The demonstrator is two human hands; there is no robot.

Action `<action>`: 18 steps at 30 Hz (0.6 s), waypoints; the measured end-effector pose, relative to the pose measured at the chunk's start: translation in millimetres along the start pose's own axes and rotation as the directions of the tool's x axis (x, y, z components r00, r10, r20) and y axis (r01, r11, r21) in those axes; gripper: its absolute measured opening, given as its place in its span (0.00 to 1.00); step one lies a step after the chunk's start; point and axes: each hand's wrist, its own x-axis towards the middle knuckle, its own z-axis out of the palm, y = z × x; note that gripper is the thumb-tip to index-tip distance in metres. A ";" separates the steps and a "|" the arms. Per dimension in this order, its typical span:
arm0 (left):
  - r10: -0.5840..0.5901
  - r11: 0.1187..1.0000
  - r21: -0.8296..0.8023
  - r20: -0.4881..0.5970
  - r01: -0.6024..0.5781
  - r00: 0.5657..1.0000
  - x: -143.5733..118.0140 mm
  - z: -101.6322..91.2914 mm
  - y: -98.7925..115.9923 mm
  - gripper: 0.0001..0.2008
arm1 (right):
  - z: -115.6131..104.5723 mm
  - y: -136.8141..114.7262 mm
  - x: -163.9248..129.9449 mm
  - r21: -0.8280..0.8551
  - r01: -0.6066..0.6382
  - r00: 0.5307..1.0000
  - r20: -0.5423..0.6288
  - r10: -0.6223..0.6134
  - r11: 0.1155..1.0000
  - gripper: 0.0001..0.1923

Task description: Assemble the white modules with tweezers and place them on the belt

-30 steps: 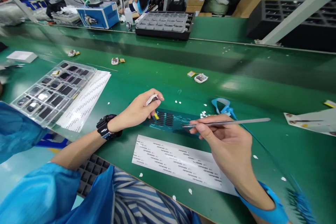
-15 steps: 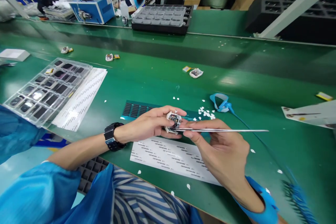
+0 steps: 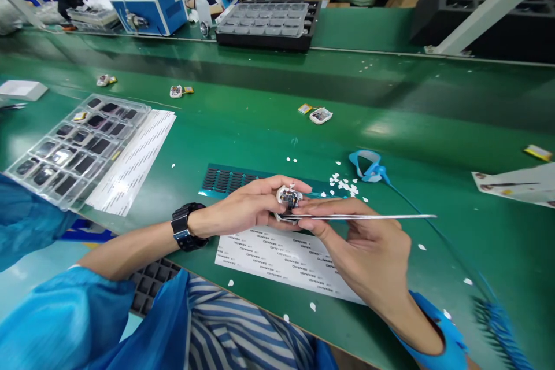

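Observation:
My left hand (image 3: 247, 206) is closed around a small white smartwatch casing (image 3: 289, 198), its open side with circuit parts facing up. Metal tweezers (image 3: 373, 217) lie in the grip of my right hand (image 3: 368, 243), their tips at the casing's lower edge. The right fingertips are close against the casing, and the exact contact at the tips is hidden. Below both hands lies a white printed sheet (image 3: 277, 257). Partly behind the left hand is a teal sheet of black adhesive strips (image 3: 229, 179).
Small white paper bits (image 3: 344, 185) and a blue wrist strap (image 3: 367, 165) lie to the right. Further back sits another casing with a battery (image 3: 321, 115). A clear tray of dark screens (image 3: 78, 150) stands left. A black tray (image 3: 266, 40) and blue machine (image 3: 151, 11) stand behind.
The left thumb has shifted off the middle of the casing, so more of its inside shows. The tweezers have moved slightly left with my right hand. The camera view has shifted a little.

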 end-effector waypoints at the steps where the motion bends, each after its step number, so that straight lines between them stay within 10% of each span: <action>1: -0.001 1.000 0.002 -0.004 0.001 1.000 -0.3 0.4 -0.3 0.17 | 0.5 0.0 0.3 -0.002 -0.005 1.000 0.003 0.005 1.000 0.09; 18: 0.071 0.997 0.004 0.012 -0.071 0.997 -3.3 0.3 -1.5 0.18 | -5.7 6.8 0.6 0.053 0.032 0.999 -0.034 -0.030 0.998 0.09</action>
